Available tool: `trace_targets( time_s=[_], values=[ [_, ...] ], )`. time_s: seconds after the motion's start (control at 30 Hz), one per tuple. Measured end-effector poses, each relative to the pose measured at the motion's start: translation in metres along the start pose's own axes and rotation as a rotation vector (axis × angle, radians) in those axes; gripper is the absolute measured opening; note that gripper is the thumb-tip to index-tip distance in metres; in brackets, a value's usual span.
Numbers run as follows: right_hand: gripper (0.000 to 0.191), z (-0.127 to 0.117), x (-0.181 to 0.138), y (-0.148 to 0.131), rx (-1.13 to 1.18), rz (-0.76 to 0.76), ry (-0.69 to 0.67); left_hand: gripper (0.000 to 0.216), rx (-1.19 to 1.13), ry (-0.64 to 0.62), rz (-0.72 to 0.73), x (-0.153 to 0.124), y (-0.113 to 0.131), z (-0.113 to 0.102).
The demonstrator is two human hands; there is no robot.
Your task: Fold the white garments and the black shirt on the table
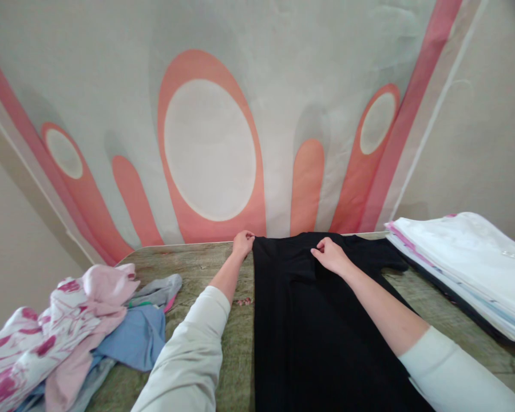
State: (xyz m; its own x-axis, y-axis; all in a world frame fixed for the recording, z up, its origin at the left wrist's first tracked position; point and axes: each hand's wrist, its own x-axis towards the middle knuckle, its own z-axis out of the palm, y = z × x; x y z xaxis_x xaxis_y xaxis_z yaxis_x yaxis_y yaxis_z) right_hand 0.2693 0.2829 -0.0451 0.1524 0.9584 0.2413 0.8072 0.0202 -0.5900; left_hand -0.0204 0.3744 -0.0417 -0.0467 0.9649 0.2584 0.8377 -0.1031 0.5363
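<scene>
A black T-shirt [317,337] lies stretched out on the table, its left edge straight and one short sleeve spread to the right. At the shirt's upper left corner, my left hand [242,244] pinches the fabric between thumb and fingers. My right hand [331,256] is closed over the upper middle of the shirt, fingertips gathered at a loose fold of black cloth. The exact grip of the right fingers is partly hidden by the hand itself.
Crumpled clothes [68,326] in pink, floral white, blue and grey lie at the left. A stack of folded garments [463,257], white on top, sits at the right. The table [189,266] has a wood-like surface and meets a patterned wall hanging [278,143] behind.
</scene>
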Motion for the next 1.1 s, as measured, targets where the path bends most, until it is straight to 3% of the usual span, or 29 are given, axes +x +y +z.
trace_targets(
  time_s=[0.17,0.3,0.47,0.57,0.73,0.87,0.97,1.1],
  values=[
    [0.026,-0.001,-0.003,-0.002,-0.028,0.012,-0.116,0.021,0.065,0.035,0.041,-0.009,0.009,-0.005],
    [0.032,0.002,-0.005,-0.003,-0.04,0.018,-0.111,0.034,0.111,0.07,0.139,-0.034,0.028,-0.011],
    [0.032,0.003,-0.004,0.001,-0.046,0.03,-0.098,0.026,0.127,-0.104,0.354,-0.087,0.047,-0.011],
    [0.032,-0.002,-0.003,0.002,-0.051,0.043,-0.078,0.039,0.181,-0.228,0.459,-0.114,0.05,-0.01],
    [0.02,-0.02,-0.006,-0.004,-0.032,0.025,-0.14,0.052,0.313,-0.317,0.469,-0.138,0.046,-0.022],
    [0.042,-0.036,-0.027,-0.01,0.062,-0.007,-0.336,0.052,0.341,-0.35,0.517,-0.156,0.04,-0.035],
    [0.046,-0.043,-0.052,-0.014,0.133,-0.068,-0.433,0.053,0.349,-0.365,0.535,-0.17,0.036,-0.04],
    [0.036,-0.036,-0.079,-0.021,0.124,-0.229,-0.334,0.055,0.358,-0.354,0.534,-0.178,0.033,-0.04]
  ],
)
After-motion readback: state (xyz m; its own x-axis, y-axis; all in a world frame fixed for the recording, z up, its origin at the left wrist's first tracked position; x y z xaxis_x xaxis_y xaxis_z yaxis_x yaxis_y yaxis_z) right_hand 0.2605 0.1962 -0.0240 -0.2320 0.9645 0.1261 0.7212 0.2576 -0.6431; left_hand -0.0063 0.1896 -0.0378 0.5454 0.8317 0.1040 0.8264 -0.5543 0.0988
